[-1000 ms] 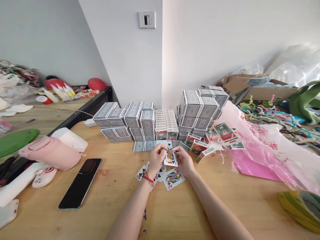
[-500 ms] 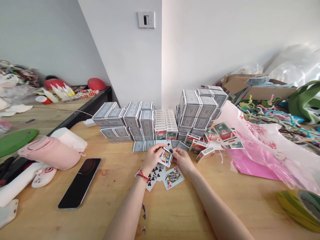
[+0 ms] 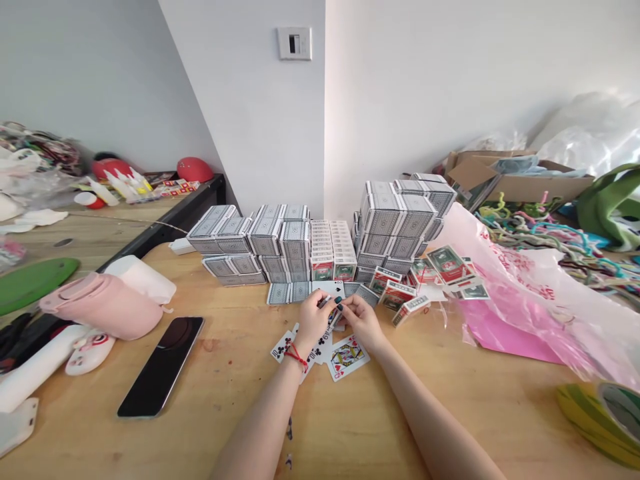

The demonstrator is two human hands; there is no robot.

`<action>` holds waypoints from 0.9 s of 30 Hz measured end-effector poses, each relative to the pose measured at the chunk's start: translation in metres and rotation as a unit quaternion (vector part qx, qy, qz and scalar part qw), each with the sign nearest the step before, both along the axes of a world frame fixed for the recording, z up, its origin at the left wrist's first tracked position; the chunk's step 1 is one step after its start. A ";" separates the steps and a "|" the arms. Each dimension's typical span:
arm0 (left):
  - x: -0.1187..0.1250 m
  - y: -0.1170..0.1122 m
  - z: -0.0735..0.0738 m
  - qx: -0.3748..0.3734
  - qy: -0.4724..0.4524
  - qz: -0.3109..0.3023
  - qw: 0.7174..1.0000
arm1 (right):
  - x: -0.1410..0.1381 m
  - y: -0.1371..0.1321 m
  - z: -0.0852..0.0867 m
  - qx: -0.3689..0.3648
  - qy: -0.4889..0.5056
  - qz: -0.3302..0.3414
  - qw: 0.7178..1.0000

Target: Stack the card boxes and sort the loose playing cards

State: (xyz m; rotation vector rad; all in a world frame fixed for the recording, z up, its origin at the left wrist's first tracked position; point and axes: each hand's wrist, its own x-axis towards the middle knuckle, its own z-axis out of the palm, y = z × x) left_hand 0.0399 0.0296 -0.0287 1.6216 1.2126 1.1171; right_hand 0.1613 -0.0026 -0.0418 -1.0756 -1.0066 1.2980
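My left hand, with a red string bracelet at its wrist, pinches a small bundle of playing cards. Thumb and fingers of my right hand are closed on the right edge of the same cards. The bundle is tilted, so little of its faces shows. Face up on the table beneath lie a queen of hearts and several black-suit cards, partly hidden by my left wrist. Behind my fingers a two of spades lies among face-down cards with grey patterned backs.
Stacked grey-backed card blocks and taller stacks stand along the wall, with card boxes between. Loose boxes and pink plastic lie right. A phone and pink bottle are left; yellow tape is front right.
The held cards have turned more edge-on, hiding the court card that showed before. My left hand has shifted slightly right, uncovering more of a black-suit card on the table.
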 end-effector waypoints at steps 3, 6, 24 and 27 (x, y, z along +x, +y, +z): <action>0.002 -0.002 -0.002 0.007 -0.006 0.021 1.000 | -0.001 -0.001 -0.001 0.022 -0.033 -0.001 0.999; 0.004 -0.005 -0.003 0.015 -0.010 0.039 0.999 | -0.003 -0.001 -0.004 0.052 -0.091 -0.029 0.994; 0.004 -0.004 -0.003 -0.026 -0.059 0.033 0.997 | -0.002 0.000 -0.004 0.020 -0.047 -0.023 0.998; 0.003 -0.004 -0.002 -0.010 -0.047 0.018 0.999 | 0.000 0.000 -0.004 0.031 -0.080 -0.021 0.996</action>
